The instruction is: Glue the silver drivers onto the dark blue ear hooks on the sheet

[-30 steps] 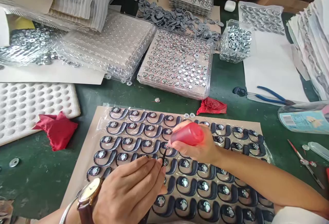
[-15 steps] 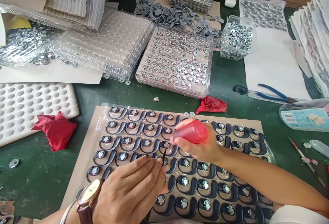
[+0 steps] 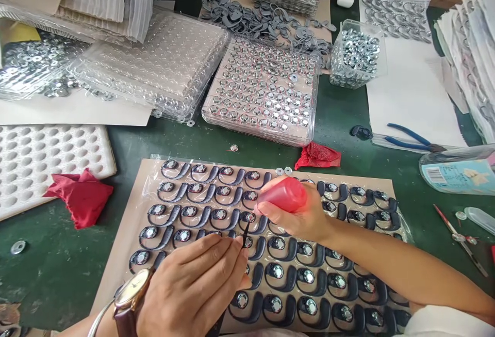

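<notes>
My left hand [image 3: 197, 280], with a watch [image 3: 133, 288] on its wrist, is closed around black tweezers [image 3: 246, 235]. Their fine tip points at a small round silver speaker in one of the dark ear-hook earphone shells [image 3: 249, 219]. Wrapped around a red squeeze bottle [image 3: 284, 195] are the fingers of my right hand [image 3: 309, 218]. The bottle lies tilted, its nozzle end aimed down-left beside that same shell; whether it touches cannot be told. Rows of similar shells, many holding silver speakers, lie on a film-covered brown board [image 3: 127, 213] under both hands.
Behind the board stands a clear tray of speakers [image 3: 263, 89]. A clear box of metal washers [image 3: 358, 53], grey plastic parts [image 3: 247, 17] and blue-handled pliers [image 3: 413, 138] lie farther back. Red cloths [image 3: 83, 197] and scissors [image 3: 460, 239] are at the sides.
The red bottle and my right hand have shifted very slightly left. The tweezers stay at the same shell, and the whole view has drifted a little.
</notes>
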A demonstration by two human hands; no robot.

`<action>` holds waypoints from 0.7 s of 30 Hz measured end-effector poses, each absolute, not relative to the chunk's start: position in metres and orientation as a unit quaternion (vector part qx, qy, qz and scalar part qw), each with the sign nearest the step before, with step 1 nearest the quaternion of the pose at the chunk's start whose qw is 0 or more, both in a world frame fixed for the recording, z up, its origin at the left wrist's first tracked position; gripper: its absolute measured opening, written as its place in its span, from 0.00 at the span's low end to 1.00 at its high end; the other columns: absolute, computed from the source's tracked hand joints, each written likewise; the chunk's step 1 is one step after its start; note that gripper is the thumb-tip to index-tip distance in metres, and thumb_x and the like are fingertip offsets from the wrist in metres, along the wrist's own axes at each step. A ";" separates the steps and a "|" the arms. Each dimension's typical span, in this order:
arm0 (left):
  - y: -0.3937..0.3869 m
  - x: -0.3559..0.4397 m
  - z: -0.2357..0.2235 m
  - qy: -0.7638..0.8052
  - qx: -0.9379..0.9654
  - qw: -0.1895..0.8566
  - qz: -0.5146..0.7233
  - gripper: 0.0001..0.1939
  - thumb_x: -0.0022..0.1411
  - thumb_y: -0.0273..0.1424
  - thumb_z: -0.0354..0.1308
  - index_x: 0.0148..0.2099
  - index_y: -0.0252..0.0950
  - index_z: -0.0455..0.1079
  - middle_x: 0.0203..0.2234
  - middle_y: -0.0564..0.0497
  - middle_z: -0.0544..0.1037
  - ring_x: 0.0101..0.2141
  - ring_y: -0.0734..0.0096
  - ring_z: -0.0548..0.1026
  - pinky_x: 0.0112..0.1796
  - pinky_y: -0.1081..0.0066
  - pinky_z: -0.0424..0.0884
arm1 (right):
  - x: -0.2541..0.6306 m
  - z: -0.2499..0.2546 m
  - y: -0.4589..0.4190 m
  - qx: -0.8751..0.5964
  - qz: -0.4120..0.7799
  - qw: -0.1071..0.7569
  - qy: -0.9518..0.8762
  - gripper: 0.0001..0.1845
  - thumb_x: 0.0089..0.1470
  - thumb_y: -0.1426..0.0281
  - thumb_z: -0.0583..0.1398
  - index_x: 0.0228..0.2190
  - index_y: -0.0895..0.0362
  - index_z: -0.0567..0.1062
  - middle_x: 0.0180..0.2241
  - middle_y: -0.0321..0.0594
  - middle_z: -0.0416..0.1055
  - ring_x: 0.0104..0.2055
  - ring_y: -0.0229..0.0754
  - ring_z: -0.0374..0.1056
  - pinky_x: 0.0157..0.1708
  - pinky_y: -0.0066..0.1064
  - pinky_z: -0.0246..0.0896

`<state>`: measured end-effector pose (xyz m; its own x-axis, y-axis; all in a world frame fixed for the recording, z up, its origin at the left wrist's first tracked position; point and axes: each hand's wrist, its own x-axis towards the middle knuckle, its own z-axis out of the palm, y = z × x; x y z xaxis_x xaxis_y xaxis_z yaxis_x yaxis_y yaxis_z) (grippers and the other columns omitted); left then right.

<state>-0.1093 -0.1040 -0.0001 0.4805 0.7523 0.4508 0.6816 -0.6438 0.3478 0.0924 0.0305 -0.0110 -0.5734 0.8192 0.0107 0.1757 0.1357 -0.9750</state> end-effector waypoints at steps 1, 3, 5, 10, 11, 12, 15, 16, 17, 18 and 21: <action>-0.101 -0.110 0.002 0.418 0.858 0.065 0.290 0.12 0.68 0.25 0.55 0.50 0.25 0.75 0.45 0.43 0.81 0.48 0.65 0.79 0.60 0.66 0.69 | 0.093 -0.010 0.031 -0.363 0.537 0.287 -0.705 0.12 0.54 0.61 0.66 0.26 0.56 0.76 0.22 0.38 0.76 0.25 0.39 0.72 0.28 0.31 0.72; -0.096 -0.111 0.007 0.418 0.855 0.080 0.295 0.12 0.70 0.26 0.53 0.49 0.25 0.75 0.43 0.43 0.82 0.45 0.66 0.80 0.55 0.67 0.74 | 0.094 -0.007 0.032 -0.370 0.518 0.269 -0.723 0.14 0.57 0.61 0.64 0.25 0.56 0.77 0.21 0.38 0.75 0.23 0.39 0.71 0.27 0.32 0.71; -0.091 -0.113 0.011 0.414 0.854 0.095 0.301 0.13 0.71 0.26 0.51 0.47 0.25 0.75 0.41 0.43 0.82 0.43 0.66 0.81 0.49 0.67 0.77 | 0.096 -0.007 0.033 -0.370 0.518 0.253 -0.728 0.15 0.58 0.61 0.63 0.24 0.57 0.77 0.21 0.39 0.75 0.22 0.39 0.70 0.25 0.31 0.70; -0.088 -0.117 0.013 0.418 0.848 0.118 0.304 0.11 0.67 0.23 0.54 0.47 0.26 0.75 0.41 0.43 0.83 0.41 0.65 0.81 0.45 0.65 0.78 | 0.099 -0.011 0.031 -0.382 0.544 0.265 -0.699 0.13 0.56 0.59 0.64 0.28 0.55 0.76 0.19 0.36 0.73 0.21 0.39 0.70 0.23 0.30 0.68; -0.088 -0.117 0.012 0.420 0.845 0.122 0.308 0.10 0.67 0.22 0.55 0.47 0.26 0.75 0.41 0.43 0.83 0.41 0.64 0.81 0.45 0.65 0.78 | 0.099 -0.011 0.030 -0.383 0.546 0.267 -0.696 0.13 0.56 0.59 0.64 0.28 0.55 0.76 0.19 0.36 0.73 0.21 0.39 0.70 0.23 0.30 0.68; -0.088 -0.117 0.012 0.420 0.842 0.126 0.314 0.10 0.66 0.22 0.55 0.47 0.26 0.75 0.40 0.43 0.83 0.41 0.64 0.81 0.44 0.65 0.77 | 0.099 -0.012 0.030 -0.382 0.548 0.266 -0.695 0.13 0.56 0.59 0.65 0.28 0.55 0.76 0.19 0.36 0.74 0.22 0.39 0.70 0.23 0.30 0.68; -0.085 -0.117 0.013 0.424 0.827 0.145 0.338 0.09 0.64 0.20 0.57 0.46 0.25 0.75 0.38 0.44 0.83 0.39 0.67 0.81 0.43 0.67 0.77 | 0.099 -0.013 0.029 -0.376 0.552 0.260 -0.698 0.13 0.56 0.59 0.65 0.28 0.55 0.76 0.19 0.36 0.74 0.22 0.38 0.70 0.23 0.29 0.68; -0.083 -0.117 0.014 0.429 0.821 0.153 0.344 0.09 0.64 0.20 0.56 0.46 0.26 0.75 0.37 0.45 0.83 0.38 0.68 0.80 0.42 0.68 0.77 | 0.099 -0.013 0.029 -0.374 0.554 0.259 -0.698 0.13 0.56 0.59 0.65 0.28 0.55 0.76 0.19 0.35 0.74 0.22 0.38 0.70 0.24 0.29 0.68; -0.082 -0.118 0.014 0.433 0.816 0.160 0.348 0.10 0.64 0.20 0.55 0.46 0.26 0.74 0.37 0.45 0.83 0.38 0.69 0.80 0.42 0.68 0.77 | 0.099 -0.013 0.029 -0.371 0.557 0.257 -0.697 0.13 0.56 0.59 0.65 0.28 0.55 0.76 0.19 0.35 0.74 0.22 0.38 0.70 0.24 0.29 0.68; -0.080 -0.119 0.014 0.438 0.812 0.167 0.348 0.10 0.65 0.20 0.54 0.46 0.27 0.74 0.37 0.45 0.83 0.38 0.70 0.80 0.42 0.69 0.77 | 0.099 -0.013 0.028 -0.368 0.561 0.254 -0.696 0.13 0.56 0.59 0.65 0.27 0.55 0.76 0.20 0.35 0.75 0.22 0.38 0.70 0.24 0.29 0.68; -0.077 -0.123 0.013 0.451 0.797 0.189 0.355 0.11 0.65 0.19 0.53 0.46 0.29 0.74 0.37 0.47 0.83 0.38 0.72 0.80 0.41 0.71 0.77 | 0.098 -0.014 0.028 -0.355 0.573 0.253 -0.694 0.13 0.55 0.61 0.66 0.26 0.55 0.75 0.21 0.35 0.76 0.22 0.36 0.70 0.24 0.28 0.69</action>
